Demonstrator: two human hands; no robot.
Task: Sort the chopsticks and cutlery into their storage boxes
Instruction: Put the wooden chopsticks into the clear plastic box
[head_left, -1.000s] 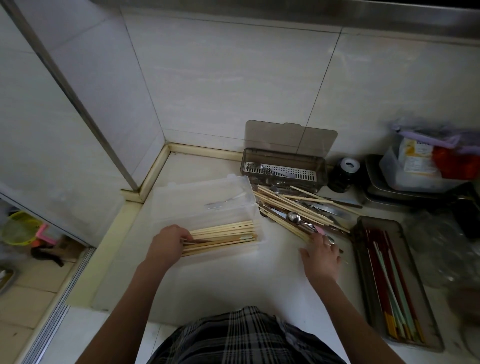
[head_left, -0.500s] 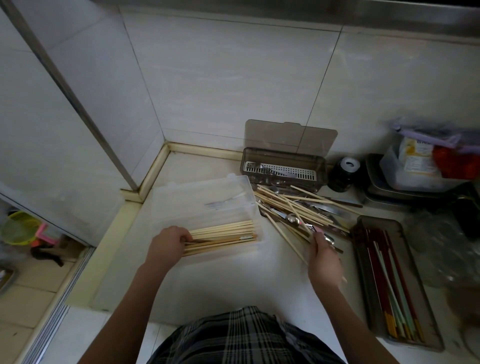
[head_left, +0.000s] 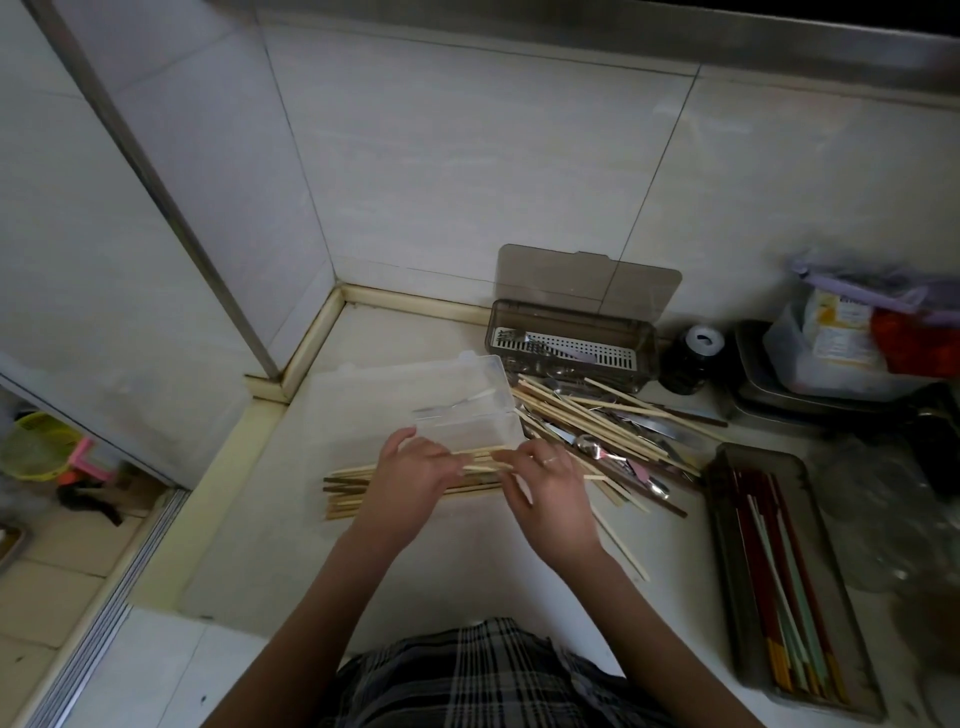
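Note:
A bundle of pale wooden chopsticks (head_left: 347, 486) lies across the front of a clear plastic box (head_left: 415, 387). My left hand (head_left: 410, 475) grips the bundle near its middle. My right hand (head_left: 550, 486) pinches the same bundle at its right end, fingers closed on the sticks. A loose pile of wooden chopsticks and metal cutlery (head_left: 597, 421) lies to the right of the box. A smoky-brown box (head_left: 644, 338) with a white slotted insert and its lid up stands at the back. A long brown tray (head_left: 727, 545) at the right holds red, green and white chopsticks.
A tiled wall corner closes the counter at the back and left. A dark jar (head_left: 693, 358) and stacked metal trays with a plastic tub (head_left: 831, 364) crowd the back right. The counter's left edge drops to the floor, where a yellow basket (head_left: 36, 444) sits.
My right hand left the loose pile and moved left to the bundle at the clear box. The bundle now sticks out farther left, and both hands hold it.

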